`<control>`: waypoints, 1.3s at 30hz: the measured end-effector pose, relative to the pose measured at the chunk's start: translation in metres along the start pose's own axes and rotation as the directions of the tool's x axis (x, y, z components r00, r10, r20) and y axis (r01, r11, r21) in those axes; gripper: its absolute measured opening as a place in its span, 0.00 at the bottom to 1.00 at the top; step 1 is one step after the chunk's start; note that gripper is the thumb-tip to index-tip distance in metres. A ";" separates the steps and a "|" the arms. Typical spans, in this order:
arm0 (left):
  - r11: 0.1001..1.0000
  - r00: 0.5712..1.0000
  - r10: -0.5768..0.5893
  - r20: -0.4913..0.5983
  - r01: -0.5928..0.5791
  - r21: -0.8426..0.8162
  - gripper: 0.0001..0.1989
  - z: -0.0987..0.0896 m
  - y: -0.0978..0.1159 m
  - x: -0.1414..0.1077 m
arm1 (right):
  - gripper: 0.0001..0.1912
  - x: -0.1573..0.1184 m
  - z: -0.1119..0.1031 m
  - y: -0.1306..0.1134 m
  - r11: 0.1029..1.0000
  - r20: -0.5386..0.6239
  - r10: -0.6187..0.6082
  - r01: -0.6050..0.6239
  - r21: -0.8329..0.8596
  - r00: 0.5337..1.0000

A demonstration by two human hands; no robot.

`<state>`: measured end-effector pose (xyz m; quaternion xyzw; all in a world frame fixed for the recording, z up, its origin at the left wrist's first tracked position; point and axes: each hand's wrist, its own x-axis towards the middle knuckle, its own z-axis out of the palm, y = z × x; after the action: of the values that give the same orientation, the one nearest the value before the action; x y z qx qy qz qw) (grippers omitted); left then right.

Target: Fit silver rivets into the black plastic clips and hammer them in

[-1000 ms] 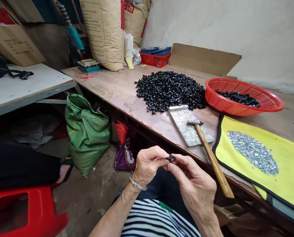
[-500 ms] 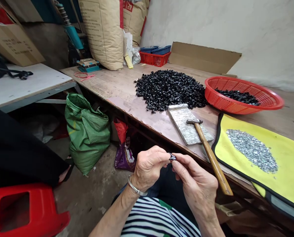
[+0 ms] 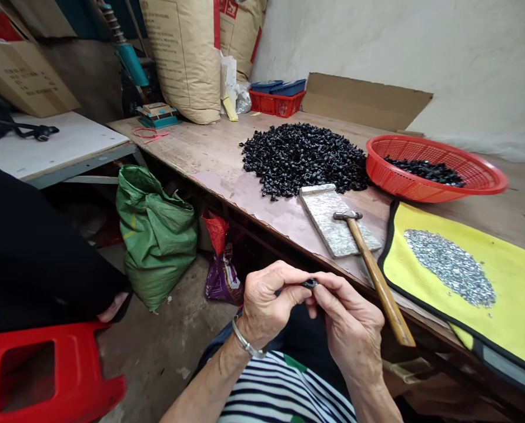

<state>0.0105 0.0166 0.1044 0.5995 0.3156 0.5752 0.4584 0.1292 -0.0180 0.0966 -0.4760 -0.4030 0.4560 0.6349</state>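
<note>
Black piece (image 3: pixel 310 284) between both hands (image 3: pixel 266 302) (image 3: pixel 354 322)

A pale wall (image 3: pixel 354 41) rises behind the wooden table (image 3: pixel 209 141) — grey floor (image 3: pixel 150 364), red stool (image 3: pixel 76 364).

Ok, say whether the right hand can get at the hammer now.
Probably yes: the hammer lies with its handle jutting past the edge of the table near the right hand, nothing on top. That hand's fingers hold a small black part, though, so they may need freeing first.

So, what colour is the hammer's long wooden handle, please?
Golden-brown handle, clearest in the head view.
</note>
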 end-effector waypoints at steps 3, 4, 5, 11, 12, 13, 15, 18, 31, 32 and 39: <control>0.999 1.000 0.030 -0.008 -0.030 0.011 0.08 0.000 0.002 0.001 | 0.07 0.000 -0.001 0.002 0.999 0.025 0.012 -0.014 0.052 1.000; 0.999 0.999 0.038 -0.008 -0.038 0.014 0.08 0.000 0.002 0.001 | 0.07 0.000 -0.002 0.002 0.998 0.033 0.007 -0.009 0.055 0.999; 0.999 0.999 0.034 -0.011 -0.033 0.012 0.08 0.000 0.003 0.001 | 0.07 0.000 -0.002 0.002 0.999 0.038 0.000 -0.002 0.047 0.999; 0.927 0.943 -0.327 -0.054 0.309 -0.213 0.04 0.006 0.007 -0.001 | 0.07 0.001 -0.005 0.002 0.993 -0.005 0.117 -0.117 0.004 0.993; 0.879 0.909 -0.414 -0.042 0.387 -0.280 0.04 0.007 0.007 0.000 | 0.08 0.001 -0.005 0.001 0.989 -0.008 0.147 -0.147 0.023 0.989; 0.826 0.874 -0.485 -0.021 0.450 -0.339 0.04 0.008 0.007 0.001 | 0.08 0.001 -0.005 0.001 0.985 -0.012 0.171 -0.170 0.041 0.985; 0.736 0.820 -0.571 0.031 0.529 -0.423 0.05 0.009 0.005 0.002 | 0.09 0.001 -0.004 0.000 0.976 -0.026 0.213 -0.211 0.060 0.977; 0.653 0.776 -0.628 0.068 0.572 -0.495 0.06 0.009 0.003 0.005 | 0.10 0.001 -0.003 -0.003 0.955 -0.044 0.288 -0.283 0.088 0.957; 0.455 0.696 -0.701 0.158 0.607 -0.652 0.04 0.004 -0.011 0.009 | 0.11 0.005 0.002 -0.009 0.909 0.014 0.380 -0.377 0.180 0.925; 0.443 0.690 -0.705 0.164 0.609 -0.658 0.04 0.003 -0.012 0.009 | 0.11 0.005 0.002 -0.009 0.912 0.016 0.377 -0.374 0.171 0.926; 0.406 0.655 -0.734 0.177 0.633 -0.659 0.02 0.002 -0.016 0.010 | 0.12 0.005 0.003 -0.009 0.927 0.011 0.365 -0.364 0.096 0.931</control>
<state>0.0163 0.0315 0.0935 0.1664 0.3341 0.4488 0.8120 0.1292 -0.0136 0.1062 -0.5130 -0.2829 0.5830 0.5629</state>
